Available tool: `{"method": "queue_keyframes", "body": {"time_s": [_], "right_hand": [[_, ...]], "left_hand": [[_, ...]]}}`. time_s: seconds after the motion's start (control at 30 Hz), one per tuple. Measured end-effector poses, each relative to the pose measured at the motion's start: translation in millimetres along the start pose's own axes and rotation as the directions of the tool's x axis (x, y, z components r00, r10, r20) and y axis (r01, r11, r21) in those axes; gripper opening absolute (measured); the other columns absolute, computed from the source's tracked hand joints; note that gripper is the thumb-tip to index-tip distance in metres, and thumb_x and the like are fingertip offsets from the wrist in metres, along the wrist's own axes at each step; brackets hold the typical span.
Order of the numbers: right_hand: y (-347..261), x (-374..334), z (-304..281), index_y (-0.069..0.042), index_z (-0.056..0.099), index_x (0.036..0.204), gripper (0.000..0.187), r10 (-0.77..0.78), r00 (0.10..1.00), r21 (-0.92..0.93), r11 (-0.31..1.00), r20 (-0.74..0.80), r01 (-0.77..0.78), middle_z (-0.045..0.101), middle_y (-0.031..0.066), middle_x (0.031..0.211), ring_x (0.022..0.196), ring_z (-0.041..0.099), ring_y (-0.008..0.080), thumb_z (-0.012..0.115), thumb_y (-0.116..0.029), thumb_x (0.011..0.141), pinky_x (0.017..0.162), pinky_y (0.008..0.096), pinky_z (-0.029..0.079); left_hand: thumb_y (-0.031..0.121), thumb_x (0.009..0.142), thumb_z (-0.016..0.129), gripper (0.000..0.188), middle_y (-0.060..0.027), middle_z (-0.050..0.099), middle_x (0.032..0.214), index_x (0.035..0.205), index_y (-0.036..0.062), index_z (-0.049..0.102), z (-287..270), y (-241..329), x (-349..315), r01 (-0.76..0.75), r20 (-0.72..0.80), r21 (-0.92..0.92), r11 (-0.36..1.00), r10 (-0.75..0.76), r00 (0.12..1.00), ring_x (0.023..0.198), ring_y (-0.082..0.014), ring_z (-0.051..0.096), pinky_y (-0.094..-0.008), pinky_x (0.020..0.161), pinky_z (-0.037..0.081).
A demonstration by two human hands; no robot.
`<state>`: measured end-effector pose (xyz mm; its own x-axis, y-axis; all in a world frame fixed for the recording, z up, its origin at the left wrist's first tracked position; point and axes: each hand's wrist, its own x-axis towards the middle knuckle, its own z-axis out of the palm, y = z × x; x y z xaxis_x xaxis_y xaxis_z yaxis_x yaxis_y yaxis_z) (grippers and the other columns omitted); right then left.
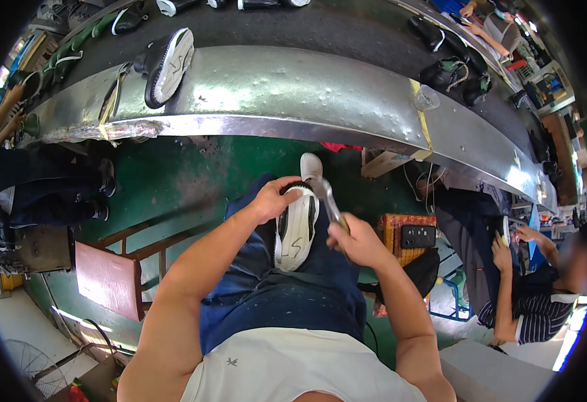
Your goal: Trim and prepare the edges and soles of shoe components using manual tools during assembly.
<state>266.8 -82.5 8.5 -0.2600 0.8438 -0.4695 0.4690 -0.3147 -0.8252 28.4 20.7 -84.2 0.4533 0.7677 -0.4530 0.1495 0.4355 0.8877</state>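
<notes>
A shoe (296,231) with a pale sole and dark edging lies sole up across my lap. My left hand (273,199) is closed round its far end, thumb on the edge near the sole. In my right hand (359,240) is a hammer (333,206), gripped by its handle. The hammer's metal head is slightly blurred and hangs over the right side of the shoe's far end. I cannot tell whether it touches the sole.
A metal-edged bench (273,87) runs across ahead, with a dark shoe (169,67) tipped on its ledge and more shoes (444,70) behind. A stool (109,278) stands left; a black phone-like object (418,236) lies right. Co-workers sit at both sides, one in a striped shirt (541,315).
</notes>
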Motion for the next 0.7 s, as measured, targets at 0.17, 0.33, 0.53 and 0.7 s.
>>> {"method": "queue_keyframes", "body": {"time_s": [0.17, 0.33, 0.53, 0.7], "right_hand": [[42, 51, 37, 0.001, 0.058, 0.105, 0.033, -0.081, 0.981, -0.413, 0.911, -0.176, 0.001, 0.068, 0.0087, 0.079, 0.069, 0.067, 0.0179, 0.049, -0.031, 0.107, 0.064, 0.0335, 0.053], [53, 21, 43, -0.001, 0.058, 0.101, 0.037, 0.020, 0.926, 0.238, 0.968, -0.376, 0.075, 0.064, 0.0044, 0.073, 0.059, 0.064, 0.0127, 0.070, -0.037, 0.097, 0.054, 0.0300, 0.051], [83, 34, 70, 0.002, 0.062, 0.100, 0.027, 0.135, 0.976, 0.311, 0.947, -0.171, -0.076, 0.065, 0.0060, 0.080, 0.062, 0.063, 0.0142, 0.073, -0.022, 0.092, 0.054, 0.0325, 0.056], [91, 29, 71, 0.002, 0.060, 0.104, 0.029, 0.068, 0.982, 0.327, 0.945, -0.179, -0.006, 0.067, 0.0076, 0.082, 0.065, 0.065, 0.0167, 0.074, -0.007, 0.081, 0.062, 0.0323, 0.055]], "left_hand": [[0.018, 0.099, 0.066, 0.055, -0.0130, 0.065, 0.131, 0.150, 0.0043, 0.050, -5, -16, -5, -0.141, 0.057, 0.155, 0.978, 0.134, 0.989, 0.114, -0.0190, 0.062, -0.0323, 0.101, 0.049], [0.038, 0.101, 0.055, 0.052, -0.0304, 0.066, 0.124, 0.140, 0.0044, 0.055, 11, -31, -41, -0.014, -0.241, 0.409, 0.912, 0.123, 0.963, 0.119, -0.0446, 0.062, -0.0462, 0.101, 0.050], [0.012, 0.087, 0.054, 0.062, -0.0309, 0.063, 0.130, 0.147, -0.0040, 0.046, 26, -73, -79, -0.210, -0.187, 0.393, 0.895, 0.301, 0.935, 0.122, -0.0414, 0.063, -0.0410, 0.106, 0.049], [-0.002, 0.078, 0.053, 0.093, -0.0201, 0.047, 0.155, 0.164, 0.0064, 0.019, 43, -54, -98, -0.101, -0.166, 0.174, 0.979, 0.131, 0.978, 0.142, -0.0302, 0.047, -0.0316, 0.117, 0.035]]}}
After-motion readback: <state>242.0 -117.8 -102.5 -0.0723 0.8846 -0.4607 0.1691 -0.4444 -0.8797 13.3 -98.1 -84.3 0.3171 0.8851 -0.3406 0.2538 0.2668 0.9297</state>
